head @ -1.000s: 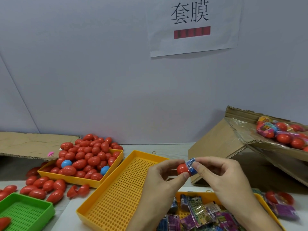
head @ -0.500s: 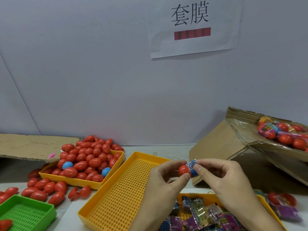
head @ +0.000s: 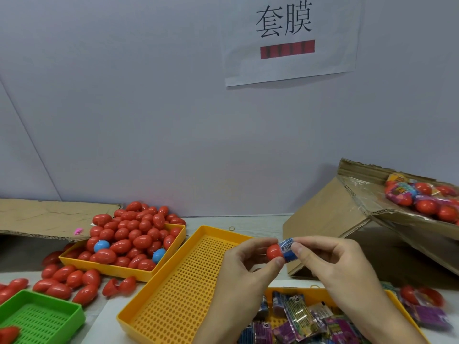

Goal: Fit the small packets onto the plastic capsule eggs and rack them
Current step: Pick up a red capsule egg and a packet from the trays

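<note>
My left hand (head: 244,271) pinches a red capsule egg (head: 273,251) between thumb and fingers, held in the air above the perforated yellow rack tray (head: 188,286). My right hand (head: 330,261) pinches a small blue packet (head: 288,249) that sits partly over the egg's right end. A yellow tray (head: 400,309) of loose purple and blue packets (head: 298,321) lies under my wrists. A heap of red eggs (head: 134,234) with two blue ones fills another yellow tray (head: 119,269) at the left.
Loose red eggs (head: 67,281) lie on the table by a green perforated tray (head: 42,319). A tilted cardboard box (head: 360,219) at the right holds wrapped eggs (head: 422,199). Flat cardboard (head: 42,217) lies at the far left. A wall with a paper sign stands behind.
Both hands hold the egg and packet in nearly the same place; the packet has slid slightly further over the egg's end.
</note>
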A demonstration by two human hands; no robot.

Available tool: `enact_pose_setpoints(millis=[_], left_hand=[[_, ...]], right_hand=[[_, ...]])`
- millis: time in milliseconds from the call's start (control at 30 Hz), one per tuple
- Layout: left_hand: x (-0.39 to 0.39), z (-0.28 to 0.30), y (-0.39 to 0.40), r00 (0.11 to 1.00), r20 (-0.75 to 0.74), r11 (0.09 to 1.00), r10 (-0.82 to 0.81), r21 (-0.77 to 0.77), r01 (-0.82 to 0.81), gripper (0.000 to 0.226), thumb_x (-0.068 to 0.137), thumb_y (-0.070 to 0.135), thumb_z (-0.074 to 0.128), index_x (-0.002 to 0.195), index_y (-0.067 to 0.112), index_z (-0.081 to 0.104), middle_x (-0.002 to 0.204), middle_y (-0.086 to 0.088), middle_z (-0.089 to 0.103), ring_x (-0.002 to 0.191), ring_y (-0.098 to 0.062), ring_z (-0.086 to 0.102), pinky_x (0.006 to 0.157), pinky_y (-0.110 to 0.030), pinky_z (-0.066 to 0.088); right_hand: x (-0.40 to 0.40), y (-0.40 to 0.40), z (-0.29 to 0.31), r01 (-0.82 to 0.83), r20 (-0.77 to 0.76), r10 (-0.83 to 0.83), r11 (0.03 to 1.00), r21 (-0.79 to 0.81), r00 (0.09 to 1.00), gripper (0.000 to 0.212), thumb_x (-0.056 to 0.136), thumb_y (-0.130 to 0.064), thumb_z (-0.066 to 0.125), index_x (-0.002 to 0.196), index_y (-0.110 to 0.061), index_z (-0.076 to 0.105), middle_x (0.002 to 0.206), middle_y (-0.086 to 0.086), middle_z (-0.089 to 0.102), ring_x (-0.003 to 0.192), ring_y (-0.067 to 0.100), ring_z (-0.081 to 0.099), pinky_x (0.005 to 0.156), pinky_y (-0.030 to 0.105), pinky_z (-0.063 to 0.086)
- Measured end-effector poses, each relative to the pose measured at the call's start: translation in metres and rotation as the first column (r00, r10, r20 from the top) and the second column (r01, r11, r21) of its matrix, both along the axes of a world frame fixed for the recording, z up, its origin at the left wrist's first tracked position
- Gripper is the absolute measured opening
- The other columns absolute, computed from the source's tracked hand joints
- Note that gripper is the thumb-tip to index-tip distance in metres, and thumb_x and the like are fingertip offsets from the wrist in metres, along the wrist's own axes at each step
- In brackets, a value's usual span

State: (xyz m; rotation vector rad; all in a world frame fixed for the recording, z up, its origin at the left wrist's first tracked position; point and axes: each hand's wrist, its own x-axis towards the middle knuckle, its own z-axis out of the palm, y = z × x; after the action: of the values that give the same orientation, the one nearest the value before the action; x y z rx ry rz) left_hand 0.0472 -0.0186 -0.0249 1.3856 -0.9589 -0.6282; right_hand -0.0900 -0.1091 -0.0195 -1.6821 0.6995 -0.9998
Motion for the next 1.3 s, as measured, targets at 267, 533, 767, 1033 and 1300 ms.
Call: enact_pose_setpoints(millis=[267, 533, 767, 1033, 1300], left_hand=[[0.0, 0.0, 0.0, 1.0, 0.009, 1.0, -0.014, 0.005, 0.014, 0.024, 0.082, 0.013, 0.078, 0.101, 0.027, 0.074, 0.097, 0.011, 0.075, 0.096, -0.009, 0.07, 0.086, -0.027, 0.057], [-0.001, 0.001, 0.001, 0.998, -0.033, 0.998, -0.052, -0.036, 0.051, 0.022, 0.083, 0.022, 0.077, 0.104, 0.025, 0.074, 0.1, 0.005, 0.075, 0.099, -0.012, 0.07, 0.088, -0.028, 0.057], [-0.002, -0.001, -0.001, 0.999, -0.039, 0.997, -0.001, -0.08, -0.002, 0.021, 0.087, 0.017, 0.074, 0.106, 0.023, 0.073, 0.1, -0.002, 0.076, 0.098, -0.014, 0.071, 0.087, -0.028, 0.057], [-0.004, 0.0, -0.002, 0.998, 0.008, 0.987, 0.063, -0.146, -0.062, 0.012, 0.086, 0.016, 0.073, 0.096, 0.022, 0.075, 0.093, 0.001, 0.075, 0.093, -0.016, 0.071, 0.084, -0.033, 0.058], [-0.009, 0.0, -0.003, 0.994, 0.041, 0.987, 0.1, -0.128, -0.094, 0.007, 0.087, 0.015, 0.074, 0.092, 0.019, 0.072, 0.09, 0.001, 0.074, 0.088, -0.014, 0.071, 0.08, -0.03, 0.059]], right_hand=[[0.001, 0.0, 0.0, 0.0, -0.001, 0.0, 1.0, 0.004, 1.0, 0.01, 0.085, -0.023, 0.07, 0.088, -0.031, 0.075, 0.082, -0.013, 0.075, 0.083, 0.004, 0.068, 0.06, 0.011, 0.052], [0.0, 0.0, 0.0, 0.002, 0.0, -0.002, 1.0, -0.009, 1.0, 0.01, 0.084, -0.026, 0.07, 0.087, -0.034, 0.074, 0.083, -0.016, 0.075, 0.083, 0.0, 0.067, 0.061, 0.008, 0.051], [0.003, 0.005, 0.002, -0.007, -0.041, 0.002, 0.993, -0.121, 0.999, 0.012, 0.086, -0.022, 0.07, 0.094, -0.029, 0.076, 0.087, -0.014, 0.073, 0.086, 0.002, 0.067, 0.072, 0.013, 0.052], [0.01, 0.014, -0.001, 0.053, -0.218, -0.139, 0.932, -0.359, 0.966, 0.038, 0.077, -0.038, 0.079, 0.098, -0.055, 0.052, 0.104, -0.038, 0.05, 0.101, -0.006, 0.05, 0.074, 0.013, 0.044], [0.021, 0.02, -0.007, 0.139, -0.225, -0.287, 0.85, -0.507, 0.931, 0.048, 0.075, -0.041, 0.079, 0.119, -0.028, 0.063, 0.103, -0.028, 0.05, 0.098, -0.009, 0.047, 0.07, 0.008, 0.039]])
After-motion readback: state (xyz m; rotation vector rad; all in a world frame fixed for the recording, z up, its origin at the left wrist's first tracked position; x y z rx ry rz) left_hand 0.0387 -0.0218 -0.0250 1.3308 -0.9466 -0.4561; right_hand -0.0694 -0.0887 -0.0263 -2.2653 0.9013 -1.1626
